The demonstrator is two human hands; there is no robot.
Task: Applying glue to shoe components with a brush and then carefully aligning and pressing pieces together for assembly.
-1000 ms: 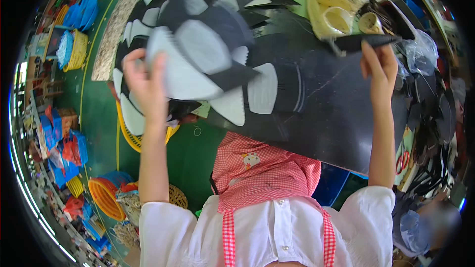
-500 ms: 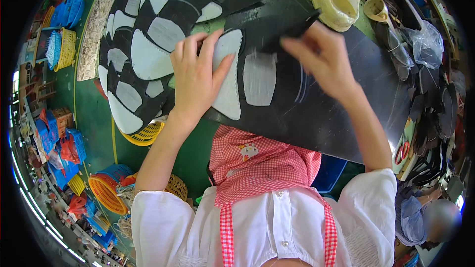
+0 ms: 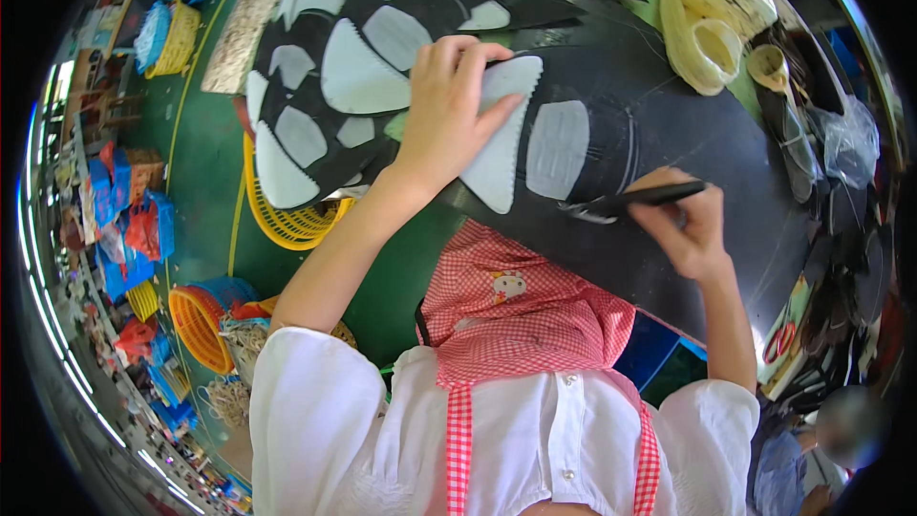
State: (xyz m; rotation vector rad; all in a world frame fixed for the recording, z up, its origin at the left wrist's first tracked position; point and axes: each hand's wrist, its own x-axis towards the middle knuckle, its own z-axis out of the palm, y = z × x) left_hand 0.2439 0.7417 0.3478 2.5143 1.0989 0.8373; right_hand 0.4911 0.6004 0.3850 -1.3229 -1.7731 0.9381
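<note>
My right hand (image 3: 683,229) is closed around the dark handle of a brush (image 3: 666,194). The brush's tip touches or hovers just over a black piece, beside the lower right edge of its pale grey patch (image 3: 558,149); I cannot tell which. Left of that patch lies a white tapered panel (image 3: 504,158) with a zigzag edge. My left hand (image 3: 449,110) rests on this panel, fingers lying over it and thumb apart. More black cut pieces with white and grey patches (image 3: 363,72) overlap in rows at the far left.
A dark board (image 3: 707,134) covers the table's right side. At the far right stand a yellowish, crusted container (image 3: 712,43) and a clear plastic bag (image 3: 850,143). Red-handled scissors (image 3: 778,342) lie at the right edge. A yellow basket (image 3: 291,225) stands below the table's left edge. Another person (image 3: 783,468) is at lower right.
My right hand has come down and right from the far part of the board, bringing the brush near the grey patch. My left hand stays on the white panel; the whole view has shifted.
</note>
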